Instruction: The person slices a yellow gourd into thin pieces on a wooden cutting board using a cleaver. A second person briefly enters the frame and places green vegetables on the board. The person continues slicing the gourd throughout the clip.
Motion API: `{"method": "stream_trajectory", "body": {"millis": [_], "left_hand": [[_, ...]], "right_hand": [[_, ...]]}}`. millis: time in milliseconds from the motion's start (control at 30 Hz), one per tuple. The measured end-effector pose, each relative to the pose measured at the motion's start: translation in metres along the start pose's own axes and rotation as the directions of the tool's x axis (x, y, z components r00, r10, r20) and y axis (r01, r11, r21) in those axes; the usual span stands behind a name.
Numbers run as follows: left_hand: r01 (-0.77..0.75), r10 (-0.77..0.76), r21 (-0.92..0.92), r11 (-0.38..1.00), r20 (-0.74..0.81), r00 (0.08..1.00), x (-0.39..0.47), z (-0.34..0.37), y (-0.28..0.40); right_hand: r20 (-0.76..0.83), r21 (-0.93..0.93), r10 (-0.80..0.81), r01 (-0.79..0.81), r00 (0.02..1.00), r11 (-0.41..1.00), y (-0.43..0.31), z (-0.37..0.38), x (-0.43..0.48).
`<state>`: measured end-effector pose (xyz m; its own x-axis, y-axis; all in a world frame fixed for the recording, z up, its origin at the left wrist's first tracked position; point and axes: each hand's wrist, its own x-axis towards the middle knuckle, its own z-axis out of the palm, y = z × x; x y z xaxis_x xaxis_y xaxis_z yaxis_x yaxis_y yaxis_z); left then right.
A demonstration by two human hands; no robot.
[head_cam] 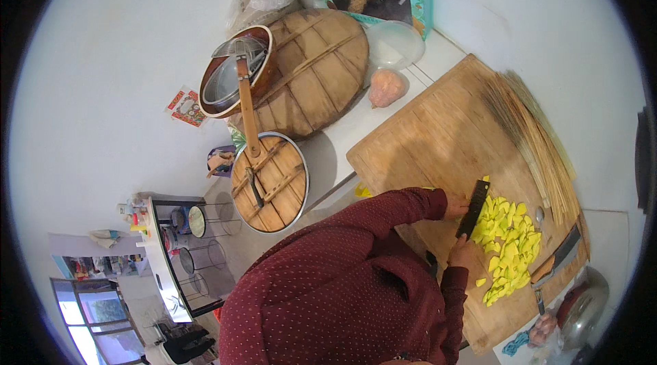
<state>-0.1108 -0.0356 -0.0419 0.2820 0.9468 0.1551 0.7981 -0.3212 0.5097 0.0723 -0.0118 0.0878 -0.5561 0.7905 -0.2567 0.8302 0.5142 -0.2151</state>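
My right hand (461, 252) grips the handle end of a dark-bladed cleaver (474, 208) over a wooden board. On the blade's other side, my left hand (456, 207) rests close against it. The blade hides its fingertips, and whatever is under them cannot be made out. A small yellow piece (486, 178) shows at the cleaver's far tip. Beside the blade spreads a loose heap of thin yellow slices (508, 247) with greenish edges, from an unidentified vegetable or fruit. One stray slice (481, 282) lies near my right wrist.
The large wooden board (410, 144) carries a bundle of thin dry stalks (544, 149), a metal spoon (539, 215) and a second knife (558, 256). Round wooden lids (318, 67), a bagged pinkish lump (387, 88) and a brown bowl with strainers (267, 83) stand leftward. A metal-domed pot (585, 308) sits at right.
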Motion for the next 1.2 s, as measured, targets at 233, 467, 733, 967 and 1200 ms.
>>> {"method": "stream_trajectory", "body": {"millis": [233,467,733,967,1200], "left_hand": [[-0.025,0.025,0.019,0.999,0.014,1.0,0.011,0.001,-0.003],[-0.06,0.064,0.037,0.998,-0.113,0.991,-0.001,0.004,-0.005],[-0.05,0.056,0.085,0.995,-0.062,0.997,0.011,0.041,-0.023],[-0.005,0.006,0.004,1.0,-0.1,0.995,-0.001,0.002,-0.005],[0.043,-0.043,-0.012,0.999,0.01,0.999,-0.003,-0.05,0.025]], "right_hand": [[-0.049,0.064,-0.015,0.019,0.999,0.998,0.022,0.014,-0.007],[0.123,0.211,0.021,-0.047,0.992,0.976,0.015,0.014,-0.012],[0.163,0.063,-0.208,0.201,0.964,0.978,0.024,0.069,0.014],[0.044,0.099,0.047,-0.051,0.998,0.994,0.033,0.066,0.023],[-0.13,0.289,0.066,-0.026,0.989,0.957,0.031,0.041,0.009]]}}
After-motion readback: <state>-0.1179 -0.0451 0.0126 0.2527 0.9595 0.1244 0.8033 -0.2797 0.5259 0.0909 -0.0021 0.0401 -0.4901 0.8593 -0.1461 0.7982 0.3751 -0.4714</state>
